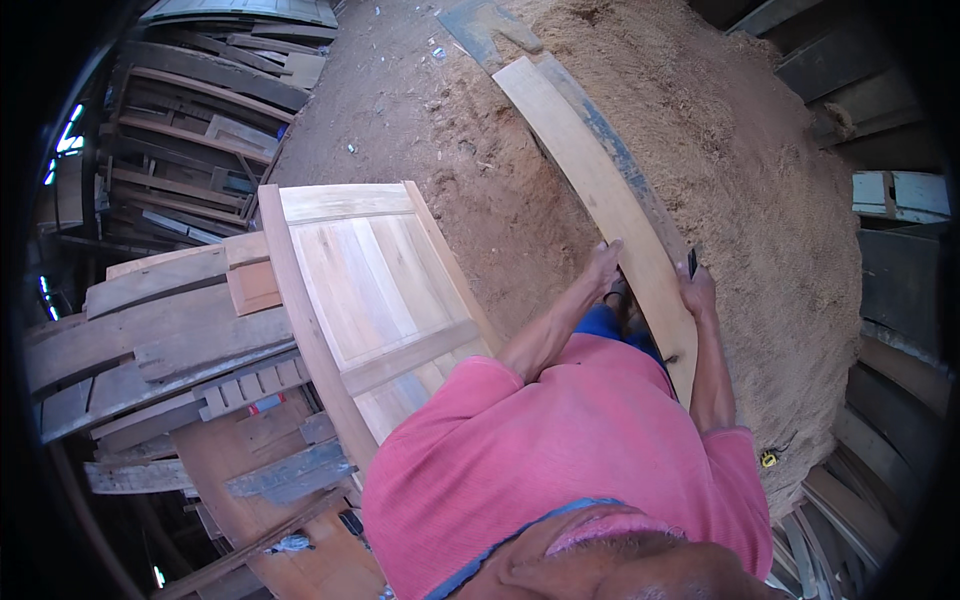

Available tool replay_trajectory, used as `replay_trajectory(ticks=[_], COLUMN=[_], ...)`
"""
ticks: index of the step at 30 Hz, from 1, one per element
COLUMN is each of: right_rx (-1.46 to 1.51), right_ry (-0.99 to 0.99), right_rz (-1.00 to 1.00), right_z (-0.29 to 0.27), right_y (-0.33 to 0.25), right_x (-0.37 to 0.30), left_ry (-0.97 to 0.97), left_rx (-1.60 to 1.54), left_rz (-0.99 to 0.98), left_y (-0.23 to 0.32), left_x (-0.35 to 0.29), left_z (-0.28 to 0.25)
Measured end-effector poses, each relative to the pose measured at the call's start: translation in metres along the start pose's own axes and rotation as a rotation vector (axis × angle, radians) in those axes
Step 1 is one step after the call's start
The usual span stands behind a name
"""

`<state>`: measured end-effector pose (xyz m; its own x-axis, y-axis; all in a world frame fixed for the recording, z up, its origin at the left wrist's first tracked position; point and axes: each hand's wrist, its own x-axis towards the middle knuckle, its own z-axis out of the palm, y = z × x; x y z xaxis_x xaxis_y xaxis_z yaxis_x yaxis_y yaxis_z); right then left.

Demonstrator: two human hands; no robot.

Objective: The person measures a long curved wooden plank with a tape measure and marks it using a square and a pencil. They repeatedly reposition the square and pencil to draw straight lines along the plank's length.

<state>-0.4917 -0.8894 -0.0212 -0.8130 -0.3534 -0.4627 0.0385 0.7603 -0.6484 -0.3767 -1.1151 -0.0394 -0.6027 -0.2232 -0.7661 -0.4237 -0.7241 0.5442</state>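
A long pale wooden board (pixel 590 170) runs from beside my body away toward the far end, with a dark knot near its close end. My left hand (pixel 604 264) is closed on the board's left edge. At the right edge my right hand (pixel 698 290) is closed round a small dark, slim object (pixel 692 263), whose kind I cannot make out; the hand rests against the board. Under the board, and along its right side, shows a weathered blue-grey plank (pixel 610 140).
To my left a pale panelled wooden door (pixel 365 270) stands close by, beside stacked planks (pixel 190 320). Sawdust (pixel 770 260) is heaped on the right, with a yellow tape measure (pixel 768 459) on it. More boards (pixel 880 250) line the right side.
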Motion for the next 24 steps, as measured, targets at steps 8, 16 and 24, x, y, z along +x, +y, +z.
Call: replay_trajectory(ticks=[8,16,24], right_rx=[0.061,0.687,0.231], right_ry=[0.182,-0.077,-0.428], right_rz=[-0.004,0.12,-0.235], right_z=[-0.006,0.038,0.124], right_y=[-0.007,-0.11,-0.28], right_x=[0.009,0.019,0.072], left_ry=[0.05,-0.013,-0.047], left_rx=[0.218,0.267,-0.095], left_rz=[0.213,0.239,0.361], left_y=[-0.018,0.043,0.146], left_x=[0.003,-0.04,-0.013], left_z=[0.005,-0.035,-0.1])
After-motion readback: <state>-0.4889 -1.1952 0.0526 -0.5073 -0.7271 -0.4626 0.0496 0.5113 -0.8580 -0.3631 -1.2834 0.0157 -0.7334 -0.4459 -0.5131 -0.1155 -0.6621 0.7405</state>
